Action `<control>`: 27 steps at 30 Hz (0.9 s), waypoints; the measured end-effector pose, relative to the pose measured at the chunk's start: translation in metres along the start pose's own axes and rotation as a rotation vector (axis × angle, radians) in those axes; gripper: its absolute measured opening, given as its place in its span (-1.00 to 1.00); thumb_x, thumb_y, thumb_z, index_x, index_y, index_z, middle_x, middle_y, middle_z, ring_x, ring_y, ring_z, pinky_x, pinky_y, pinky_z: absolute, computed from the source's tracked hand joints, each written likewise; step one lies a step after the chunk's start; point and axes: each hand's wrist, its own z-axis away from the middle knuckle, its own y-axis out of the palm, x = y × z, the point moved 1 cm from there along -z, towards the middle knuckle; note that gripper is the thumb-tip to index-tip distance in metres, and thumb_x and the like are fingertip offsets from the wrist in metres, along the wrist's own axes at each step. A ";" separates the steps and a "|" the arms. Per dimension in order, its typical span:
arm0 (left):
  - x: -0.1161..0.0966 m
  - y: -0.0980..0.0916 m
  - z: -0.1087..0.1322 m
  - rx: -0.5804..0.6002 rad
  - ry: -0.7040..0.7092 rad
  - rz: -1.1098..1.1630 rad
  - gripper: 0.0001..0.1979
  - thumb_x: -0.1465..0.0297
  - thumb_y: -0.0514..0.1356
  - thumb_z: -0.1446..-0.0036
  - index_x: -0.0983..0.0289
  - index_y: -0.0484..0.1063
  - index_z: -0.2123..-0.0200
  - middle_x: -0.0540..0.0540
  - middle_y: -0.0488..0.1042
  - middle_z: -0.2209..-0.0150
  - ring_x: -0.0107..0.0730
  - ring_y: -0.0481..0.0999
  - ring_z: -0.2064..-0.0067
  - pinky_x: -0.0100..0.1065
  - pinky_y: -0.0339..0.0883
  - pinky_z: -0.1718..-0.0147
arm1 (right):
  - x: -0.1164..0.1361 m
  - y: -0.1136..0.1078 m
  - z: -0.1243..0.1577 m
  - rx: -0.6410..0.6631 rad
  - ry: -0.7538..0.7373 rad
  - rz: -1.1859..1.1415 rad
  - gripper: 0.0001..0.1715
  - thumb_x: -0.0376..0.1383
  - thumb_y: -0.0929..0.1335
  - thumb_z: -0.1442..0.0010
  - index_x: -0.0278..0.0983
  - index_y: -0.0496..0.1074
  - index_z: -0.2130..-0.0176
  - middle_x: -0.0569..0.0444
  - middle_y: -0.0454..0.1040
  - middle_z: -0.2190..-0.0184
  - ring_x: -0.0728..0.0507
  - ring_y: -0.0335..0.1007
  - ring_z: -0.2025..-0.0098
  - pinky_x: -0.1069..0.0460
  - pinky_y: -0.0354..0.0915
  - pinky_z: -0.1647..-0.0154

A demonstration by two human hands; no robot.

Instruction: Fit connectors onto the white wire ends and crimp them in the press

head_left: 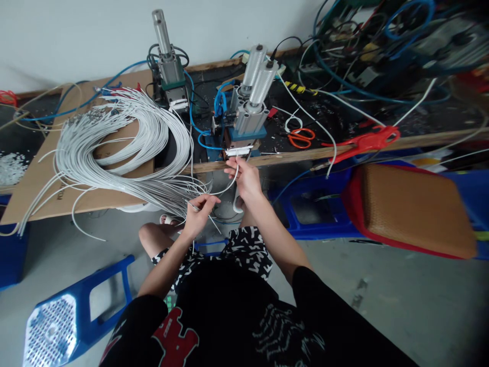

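Note:
A large looped bundle of white cables (126, 148) lies on a cardboard sheet (34, 188) at the left of the bench. My left hand (199, 213) is closed, pinching one white cable near the loose ends of the bundle. My right hand (246, 179) is closed on the other end of a white cable, holding it up at the white jaw of a small pneumatic press (244, 130) with silver cylinders on a blue base. The cable curves between both hands.
A second pneumatic press (170, 76) stands behind the bundle. Orange scissors (301, 137) lie right of the press, and a red clamp (367, 140) sits on the bench edge. A tangle of wires (382, 46) fills the back right. Blue stools (72, 311) and a red-rimmed brown seat (412, 209) stand around.

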 end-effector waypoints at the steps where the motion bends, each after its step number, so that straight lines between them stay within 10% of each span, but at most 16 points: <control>1: 0.000 0.000 0.000 0.001 0.001 0.004 -0.58 0.04 0.28 -0.23 0.32 0.62 0.33 -0.10 0.15 0.61 -0.59 0.06 0.54 -0.42 -0.08 0.52 | 0.000 0.000 0.000 -0.001 0.000 -0.001 -0.79 -0.18 0.43 -0.26 -0.26 0.56 0.33 0.10 0.68 0.40 0.03 0.57 0.50 0.17 0.27 0.57; 27: 0.000 -0.001 0.001 -0.026 -0.025 -0.014 -0.53 -0.02 0.28 -0.18 0.31 0.59 0.39 -0.10 0.16 0.63 -0.58 0.06 0.56 -0.42 -0.06 0.53 | -0.001 0.001 0.000 0.007 -0.012 0.006 -0.72 -0.09 0.47 -0.21 -0.26 0.54 0.33 0.14 0.65 0.45 0.04 0.56 0.52 0.16 0.24 0.56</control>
